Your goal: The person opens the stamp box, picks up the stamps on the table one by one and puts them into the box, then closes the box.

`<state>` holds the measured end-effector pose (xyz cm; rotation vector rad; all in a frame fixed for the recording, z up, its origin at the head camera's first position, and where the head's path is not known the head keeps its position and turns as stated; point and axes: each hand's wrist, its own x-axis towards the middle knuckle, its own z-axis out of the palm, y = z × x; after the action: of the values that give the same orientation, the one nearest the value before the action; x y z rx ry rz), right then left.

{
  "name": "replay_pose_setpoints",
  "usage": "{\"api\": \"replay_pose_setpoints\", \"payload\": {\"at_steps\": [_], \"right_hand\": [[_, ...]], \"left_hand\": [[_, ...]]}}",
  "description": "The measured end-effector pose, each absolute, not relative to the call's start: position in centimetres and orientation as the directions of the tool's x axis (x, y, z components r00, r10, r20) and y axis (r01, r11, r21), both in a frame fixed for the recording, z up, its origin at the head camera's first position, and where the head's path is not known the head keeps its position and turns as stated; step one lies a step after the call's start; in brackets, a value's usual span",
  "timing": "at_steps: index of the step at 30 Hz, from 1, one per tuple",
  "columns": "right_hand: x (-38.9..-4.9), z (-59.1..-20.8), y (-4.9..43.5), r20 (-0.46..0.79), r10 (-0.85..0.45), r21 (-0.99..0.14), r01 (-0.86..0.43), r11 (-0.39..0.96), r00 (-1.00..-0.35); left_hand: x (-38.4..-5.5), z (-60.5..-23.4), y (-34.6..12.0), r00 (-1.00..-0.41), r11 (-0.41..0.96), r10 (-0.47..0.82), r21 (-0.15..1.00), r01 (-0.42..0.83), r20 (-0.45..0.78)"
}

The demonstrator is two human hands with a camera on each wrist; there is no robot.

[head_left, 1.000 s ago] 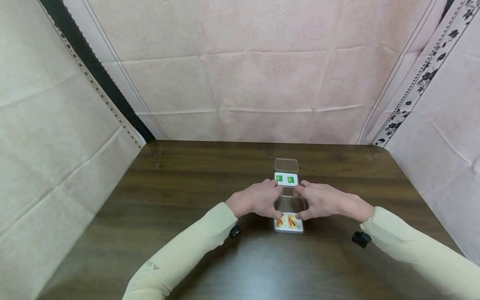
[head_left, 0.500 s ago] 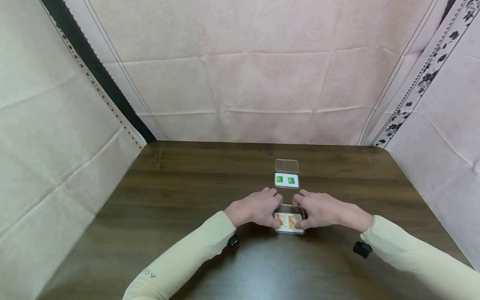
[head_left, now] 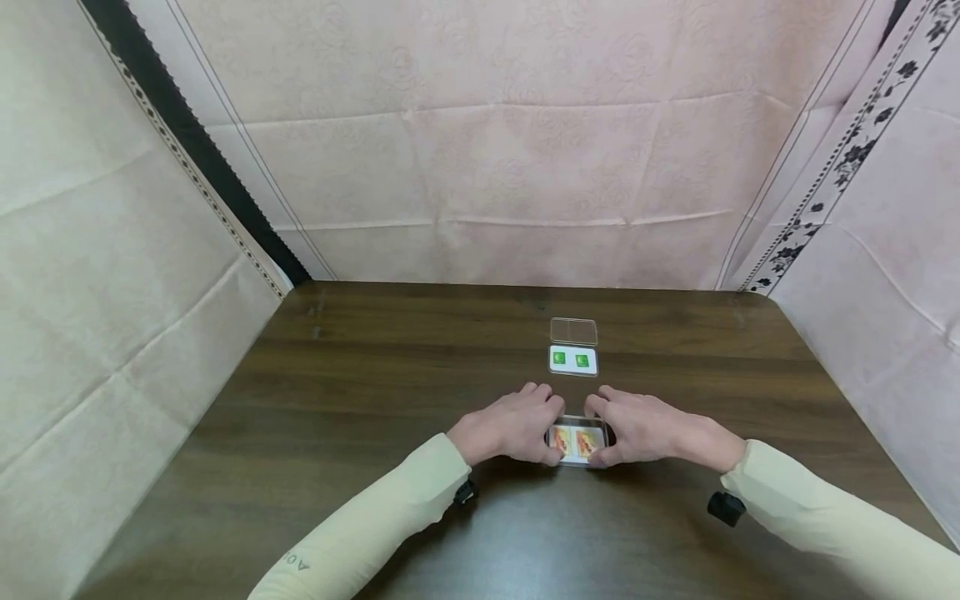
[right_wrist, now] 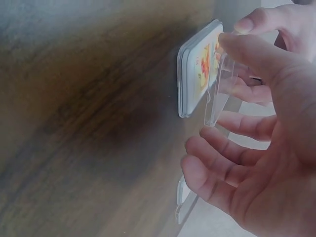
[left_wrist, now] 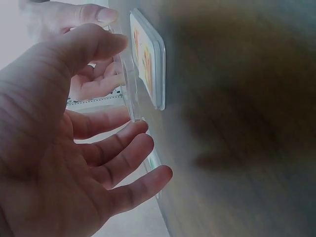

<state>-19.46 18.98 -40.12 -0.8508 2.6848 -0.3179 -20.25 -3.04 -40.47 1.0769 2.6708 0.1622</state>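
Observation:
Both hands hold a clear plastic lid [right_wrist: 220, 94] by its opposite sides, thumbs on the near edge and fingers toward the far edge. My left hand [head_left: 517, 425] grips its left side, and my right hand [head_left: 636, 427] its right. Just beneath lies a shallow case [left_wrist: 148, 61] with white cards bearing orange food-like pictures. In the wrist views a narrow gap separates lid and case, and the lid looks slightly tilted. Seen from the head, the pictures show between the hands.
Farther back on the brown wooden table [head_left: 405, 350] lies a second case [head_left: 573, 360] with two green pictures. A clear lid [head_left: 573, 331] lies flat right behind it. Pale cloth [head_left: 480, 167] hangs behind the table and along both sides.
Both hands have come nearer the body, carrying the clear lid from between the two cases to just over the case with orange pictures. The green-pictured case has stayed put.

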Motion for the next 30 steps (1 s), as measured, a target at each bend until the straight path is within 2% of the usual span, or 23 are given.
{"api": "replay_pose_setpoints", "payload": {"at_steps": [30], "right_hand": [[-18.6, -41.6, 19.2, -0.219, -0.561, -0.315, -0.486, 0.815, -0.799]], "left_hand": [[-19.5, -41.9, -2.7, -0.717, 0.738, 0.674, 0.119, 0.665, -0.177]]}}
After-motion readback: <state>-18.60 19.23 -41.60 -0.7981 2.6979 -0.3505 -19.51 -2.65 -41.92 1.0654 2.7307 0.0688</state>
